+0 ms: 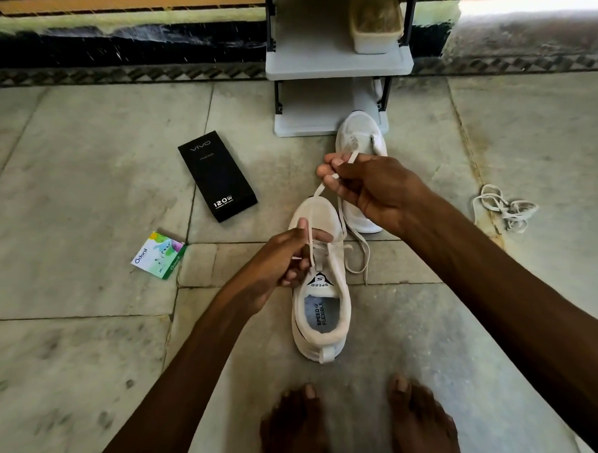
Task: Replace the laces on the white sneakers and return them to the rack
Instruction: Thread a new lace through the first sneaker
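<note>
On my feed, frame centre: one white sneaker [320, 304] on the stone floor [82, 150], heel toward the lower edge. Left hand [275, 261], fingers curled, pinches the lace [355, 248] just above the tongue. Right hand [368, 189], higher and right of centre, pinches the other lace end between thumb and fingertips. Second white sneaker [357, 134], partly behind that hand, lies at the foot of the grey rack [338, 65], top centre. Black box [216, 175] and small printed packet [158, 254], left of centre. Loose lace bundle [505, 207], right edge. Lidded tub [374, 21] on the rack shelf.
</note>
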`<action>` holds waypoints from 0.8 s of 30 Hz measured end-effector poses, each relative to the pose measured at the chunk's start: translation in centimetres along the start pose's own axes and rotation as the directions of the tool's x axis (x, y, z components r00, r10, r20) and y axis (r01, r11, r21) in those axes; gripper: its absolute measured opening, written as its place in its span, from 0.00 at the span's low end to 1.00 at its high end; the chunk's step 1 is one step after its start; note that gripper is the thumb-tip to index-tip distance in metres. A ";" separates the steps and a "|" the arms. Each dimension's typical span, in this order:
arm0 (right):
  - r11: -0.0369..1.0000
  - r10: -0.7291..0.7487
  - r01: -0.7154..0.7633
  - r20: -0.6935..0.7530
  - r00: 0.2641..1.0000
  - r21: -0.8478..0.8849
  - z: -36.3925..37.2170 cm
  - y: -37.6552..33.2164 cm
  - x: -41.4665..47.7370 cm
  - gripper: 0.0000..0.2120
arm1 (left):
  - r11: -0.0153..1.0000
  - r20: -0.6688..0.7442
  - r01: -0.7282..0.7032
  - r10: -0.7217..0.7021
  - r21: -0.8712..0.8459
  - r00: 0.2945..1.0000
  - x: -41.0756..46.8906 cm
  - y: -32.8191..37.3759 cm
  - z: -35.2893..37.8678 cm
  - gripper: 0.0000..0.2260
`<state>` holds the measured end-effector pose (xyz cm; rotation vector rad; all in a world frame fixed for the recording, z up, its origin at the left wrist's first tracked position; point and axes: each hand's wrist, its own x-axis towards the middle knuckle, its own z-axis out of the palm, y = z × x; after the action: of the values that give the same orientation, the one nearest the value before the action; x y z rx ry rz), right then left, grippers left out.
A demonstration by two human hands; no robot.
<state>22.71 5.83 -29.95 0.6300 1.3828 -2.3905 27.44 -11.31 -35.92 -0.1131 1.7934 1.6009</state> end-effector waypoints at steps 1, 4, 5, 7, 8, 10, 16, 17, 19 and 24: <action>1.000 -0.003 0.003 -0.002 1.000 -0.017 0.0 0.2 0.2 0.07 | 1.000 -0.002 -0.016 0.016 0.018 1.000 0.0 -0.1 0.3 0.20; 0.999 0.016 -0.017 -0.014 1.000 -0.042 0.0 0.9 0.8 0.07 | 1.000 -0.141 -0.026 0.026 0.000 0.990 0.2 -0.2 0.7 0.17; 0.999 0.029 -0.030 -0.019 0.999 -0.046 0.0 1.1 1.0 0.07 | 1.000 -0.201 -0.011 0.008 -0.012 0.980 0.3 -0.3 0.7 0.18; 0.997 0.044 -0.046 -0.035 0.998 -0.061 -0.1 1.4 1.4 0.08 | 0.999 -0.281 -0.001 -0.012 -0.044 0.959 0.5 -0.3 0.7 0.21; 0.996 0.048 -0.051 -0.042 0.998 -0.068 -0.1 1.6 1.6 0.08 | 0.998 -0.304 -0.013 -0.007 -0.064 0.953 0.6 -0.4 0.7 0.22; 0.995 0.048 -0.054 -0.061 0.997 -0.087 0.0 1.8 1.8 0.07 | 0.994 -0.315 -0.038 0.002 -0.106 0.949 0.6 -0.4 0.8 0.25; 0.942 0.090 -0.133 -0.151 0.984 -0.308 0.1 2.4 2.1 0.06 | 0.990 -0.368 -0.043 -0.011 -0.136 0.930 0.5 -1.5 0.6 0.13; 0.888 0.102 -0.161 -0.156 0.982 -0.432 -0.1 2.6 2.0 0.05 | 0.992 -0.386 -0.036 -0.014 -0.120 0.923 0.6 -1.7 0.6 0.12; 0.771 0.069 -0.154 -0.159 0.985 -0.618 -0.2 3.1 1.1 0.08 | 0.992 -0.399 -0.053 0.004 -0.113 0.917 0.5 -1.8 0.6 0.12; 0.467 -0.126 0.179 0.135 0.983 -0.866 -0.6 4.2 0.5 0.28 | 0.991 -0.343 -0.124 0.098 -0.055 0.934 0.5 -1.0 0.2 0.08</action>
<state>24.39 4.33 -33.54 0.1282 2.4065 -1.3776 27.69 -11.15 -37.06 -0.3486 2.0284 1.8182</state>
